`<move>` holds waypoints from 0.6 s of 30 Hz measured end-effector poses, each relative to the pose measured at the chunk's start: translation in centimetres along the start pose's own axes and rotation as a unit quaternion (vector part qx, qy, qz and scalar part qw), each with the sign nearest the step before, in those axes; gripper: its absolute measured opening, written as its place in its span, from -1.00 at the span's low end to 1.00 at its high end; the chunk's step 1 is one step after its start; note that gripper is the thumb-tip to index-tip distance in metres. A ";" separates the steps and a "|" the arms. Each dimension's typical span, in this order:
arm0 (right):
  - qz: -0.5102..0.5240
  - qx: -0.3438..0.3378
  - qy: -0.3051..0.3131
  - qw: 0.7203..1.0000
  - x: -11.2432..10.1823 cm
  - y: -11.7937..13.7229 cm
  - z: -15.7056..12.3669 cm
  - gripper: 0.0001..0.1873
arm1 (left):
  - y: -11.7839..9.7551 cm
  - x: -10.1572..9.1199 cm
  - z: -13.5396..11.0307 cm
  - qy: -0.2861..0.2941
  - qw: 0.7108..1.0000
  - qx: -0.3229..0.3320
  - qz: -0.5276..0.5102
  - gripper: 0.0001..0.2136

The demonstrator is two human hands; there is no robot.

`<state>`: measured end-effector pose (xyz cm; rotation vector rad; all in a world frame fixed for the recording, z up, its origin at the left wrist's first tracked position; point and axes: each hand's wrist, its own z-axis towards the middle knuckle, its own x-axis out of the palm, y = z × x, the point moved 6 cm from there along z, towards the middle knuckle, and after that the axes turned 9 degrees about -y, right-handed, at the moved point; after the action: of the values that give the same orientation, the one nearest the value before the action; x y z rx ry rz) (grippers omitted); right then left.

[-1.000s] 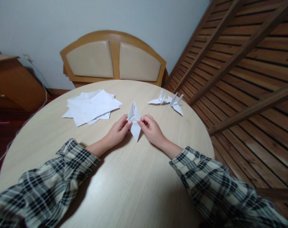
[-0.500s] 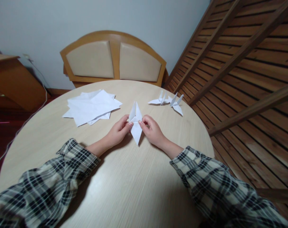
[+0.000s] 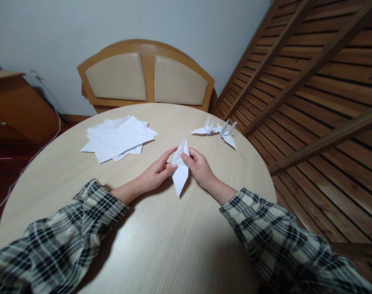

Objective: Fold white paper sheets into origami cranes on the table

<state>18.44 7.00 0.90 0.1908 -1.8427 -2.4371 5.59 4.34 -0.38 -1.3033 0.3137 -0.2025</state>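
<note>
Between my hands is a folded white paper (image 3: 180, 177), a long diamond with its lower point toward me and a split upper half. My left hand (image 3: 157, 171) pinches its left edge, thumb on the front near the middle. On the other side, my right hand (image 3: 201, 165) grips the upper right part, its thumb pressed on the upper half. The fingers behind the paper are partly hidden. Beyond my right hand stand folded paper cranes (image 3: 227, 134) on the table, close together. To the left lies a fanned stack of white paper sheets (image 3: 120, 136).
The round, pale wooden table (image 3: 161, 245) fills the space in front of me. Behind its far edge rises a padded wooden headboard (image 3: 149, 73). A slatted wooden panel (image 3: 321, 102) leans along the right side. At the far left are a wooden desk (image 3: 17, 106) and a white cable (image 3: 12, 185).
The folded paper has come slightly nearer to me and tilted, its top leaning right. My right thumb has moved up onto its upper half; my left thumb has shifted lower on the paper.
</note>
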 end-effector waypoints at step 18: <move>-0.035 0.043 0.091 0.994 1.1 -0.4 -0.8 -0.60 | -1.5 -2.2 0.5 -0.144 0.989 0.036 0.007 -0.75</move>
<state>17.47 6.24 0.25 0.4742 -1.8904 -2.2973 3.70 5.14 1.42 -1.2392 0.0695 -0.0120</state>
